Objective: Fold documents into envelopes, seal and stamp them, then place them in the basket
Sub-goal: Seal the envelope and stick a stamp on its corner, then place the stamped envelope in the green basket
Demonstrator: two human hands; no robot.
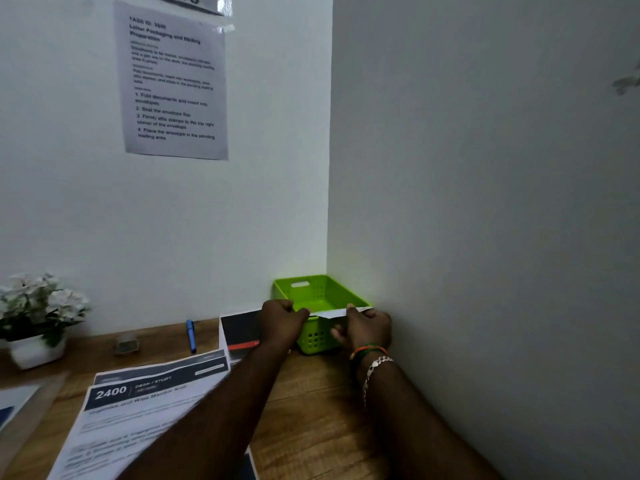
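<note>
- Your left hand [282, 322] and right hand [367, 327] each pinched one end of the white envelope [330, 313].
- You held it flat over the near rim of the green basket [322, 292], in the bench [311, 410] corner.
- Printed documents [138, 403] lay to the left.

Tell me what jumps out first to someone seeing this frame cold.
The bright green basket in the desk's far right corner, against the walls, grabs the eye first. Right over its near rim, the left hand and right hand hold a white envelope by its two ends. Next comes the printed instruction sheet taped high on the wall, and the documents spread at the desk's near left.
</note>
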